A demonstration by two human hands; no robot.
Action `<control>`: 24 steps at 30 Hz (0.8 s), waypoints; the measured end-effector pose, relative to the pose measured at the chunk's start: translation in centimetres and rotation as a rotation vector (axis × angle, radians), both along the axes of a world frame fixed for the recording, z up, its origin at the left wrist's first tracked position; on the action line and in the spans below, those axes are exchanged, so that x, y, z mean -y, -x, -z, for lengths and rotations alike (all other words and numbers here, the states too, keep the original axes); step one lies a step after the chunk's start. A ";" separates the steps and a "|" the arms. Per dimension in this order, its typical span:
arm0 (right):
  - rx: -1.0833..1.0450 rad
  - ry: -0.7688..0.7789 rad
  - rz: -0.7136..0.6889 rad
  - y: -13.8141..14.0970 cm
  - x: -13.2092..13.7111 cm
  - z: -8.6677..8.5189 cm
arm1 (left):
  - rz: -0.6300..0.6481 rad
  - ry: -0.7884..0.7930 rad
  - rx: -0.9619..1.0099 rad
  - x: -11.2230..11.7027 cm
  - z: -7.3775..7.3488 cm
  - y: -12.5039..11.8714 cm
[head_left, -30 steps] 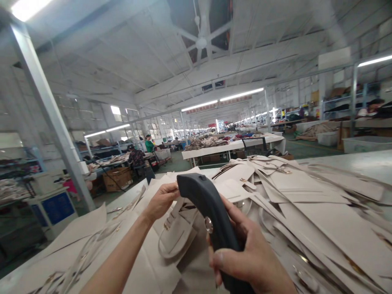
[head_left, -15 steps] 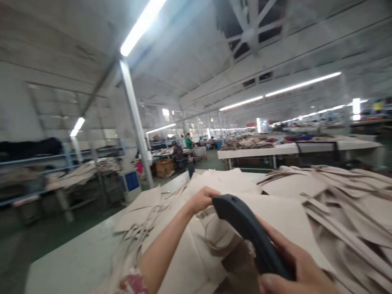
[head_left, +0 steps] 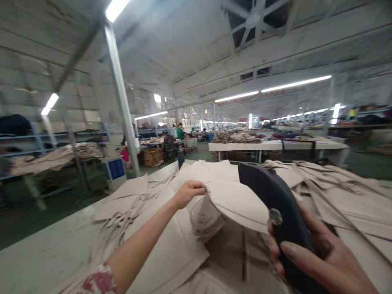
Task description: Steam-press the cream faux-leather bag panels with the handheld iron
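Note:
My left hand [head_left: 190, 193] is closed, with its fingertips pinching the edge of a beige fabric piece [head_left: 239, 200]. Below the pinch, a folded part [head_left: 206, 218] with a small metal fitting hangs down. In my right hand [head_left: 327, 249] is a black curved handheld tool [head_left: 275, 192] with a round silver disc on its side; the fingers wrap round its lower part. The tool's upper end is beside the fabric's right side; I cannot tell whether they touch. Its exact kind does not show.
Beige fabric pieces with straps [head_left: 346, 196] are heaped on the right. More straps [head_left: 122, 220] and flat pieces lie to the left on the pale table [head_left: 39, 253]. A metal post [head_left: 119, 94] stands beyond. Farther back are another worktable [head_left: 260, 145], a cardboard box [head_left: 153, 157] and people.
The black tool has moved right and swung away from my left hand. My left hand has shifted left and slightly up, and the fabric's edge is spread out more. The whole view has turned slightly.

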State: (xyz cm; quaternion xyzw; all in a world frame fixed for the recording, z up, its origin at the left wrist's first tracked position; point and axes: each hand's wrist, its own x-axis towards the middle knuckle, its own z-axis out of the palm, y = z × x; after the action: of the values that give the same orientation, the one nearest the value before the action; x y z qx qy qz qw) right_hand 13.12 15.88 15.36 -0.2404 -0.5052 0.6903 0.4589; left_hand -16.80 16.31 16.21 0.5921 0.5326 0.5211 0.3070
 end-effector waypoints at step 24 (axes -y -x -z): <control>-0.048 -0.088 0.128 -3.2 -3.4 -0.3 | -0.098 -0.168 0.341 -2.2 -0.8 -0.2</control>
State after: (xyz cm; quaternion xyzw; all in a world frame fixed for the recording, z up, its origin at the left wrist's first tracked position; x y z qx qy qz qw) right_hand 16.36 19.31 15.69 -0.2352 -0.5076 0.6420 0.5243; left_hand -16.55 18.51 17.01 0.4922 0.4557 0.6707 0.3166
